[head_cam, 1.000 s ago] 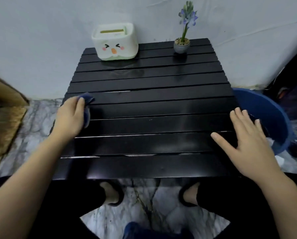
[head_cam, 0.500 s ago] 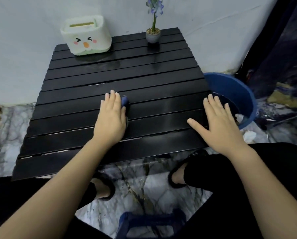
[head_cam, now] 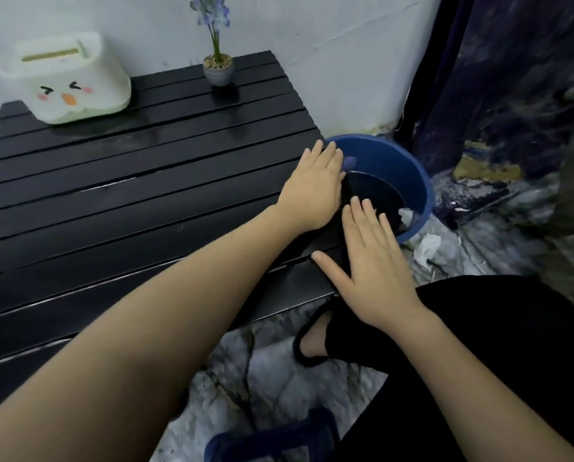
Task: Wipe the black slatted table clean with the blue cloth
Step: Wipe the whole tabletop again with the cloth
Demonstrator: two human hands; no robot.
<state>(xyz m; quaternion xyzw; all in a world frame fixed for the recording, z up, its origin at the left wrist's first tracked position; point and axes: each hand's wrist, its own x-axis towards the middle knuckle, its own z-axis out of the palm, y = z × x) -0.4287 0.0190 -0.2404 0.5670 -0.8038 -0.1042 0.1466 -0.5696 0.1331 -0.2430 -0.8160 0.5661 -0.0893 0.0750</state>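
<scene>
The black slatted table (head_cam: 138,201) fills the left and middle of the head view, its slats glossy and wet-looking. My left hand (head_cam: 314,188) lies palm down at the table's right edge, pressing the blue cloth (head_cam: 349,161). Only a small corner of the cloth shows past the fingertips, over the bucket's rim. My right hand (head_cam: 372,265) rests flat with fingers spread on the table's near right corner, holding nothing.
A blue bucket (head_cam: 412,175) of dark water stands on the floor against the table's right side. A white tissue box with a face (head_cam: 65,81) and a small potted flower (head_cam: 218,66) stand at the table's back. Crumpled tissue (head_cam: 427,250) lies beside the bucket.
My left hand slid the cloth from the table's left edge across the middle to the right edge by the bucket. My right hand stayed at the right corner. The view swung right.
</scene>
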